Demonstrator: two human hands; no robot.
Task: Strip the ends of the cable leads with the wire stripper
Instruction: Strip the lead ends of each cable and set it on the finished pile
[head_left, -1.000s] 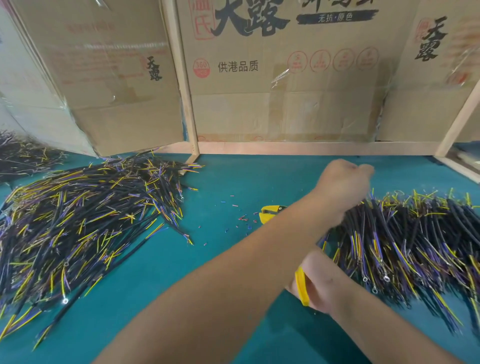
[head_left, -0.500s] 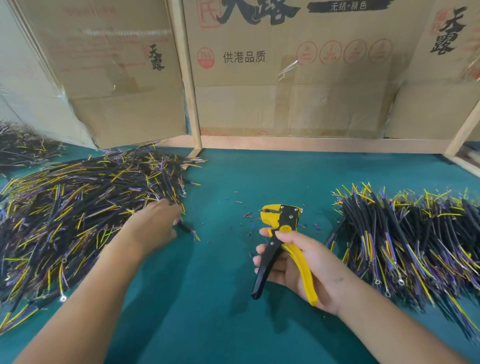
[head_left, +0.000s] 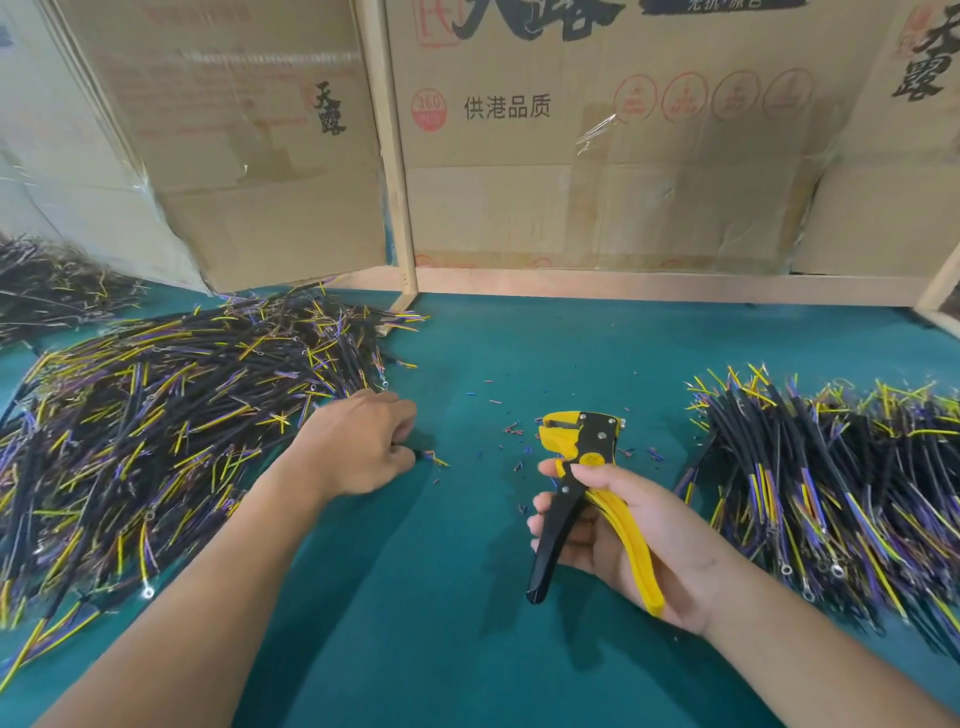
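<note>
A yellow and black wire stripper (head_left: 584, 483) stands upright in my right hand (head_left: 623, 540), whose fingers curl round its spread handles, jaws pointing away from me. My left hand (head_left: 358, 447) lies at the right edge of the big left pile of black cable leads (head_left: 156, 431) and pinches one black cable lead (head_left: 428, 456); its short yellow and purple wires stick out past my fingers. A second pile of the same leads (head_left: 841, 478) lies to the right of the stripper.
Small snippets of stripped insulation (head_left: 511, 431) are scattered on the green table mat (head_left: 441, 623) beyond the stripper. Cardboard boxes (head_left: 623, 156) and a wooden frame (head_left: 400, 218) wall off the back. Another heap of leads (head_left: 47, 280) sits far left.
My left hand has swung from the right pile across to the left pile and now pinches a lead at its edge. The right hand has kept the stripper in place.
</note>
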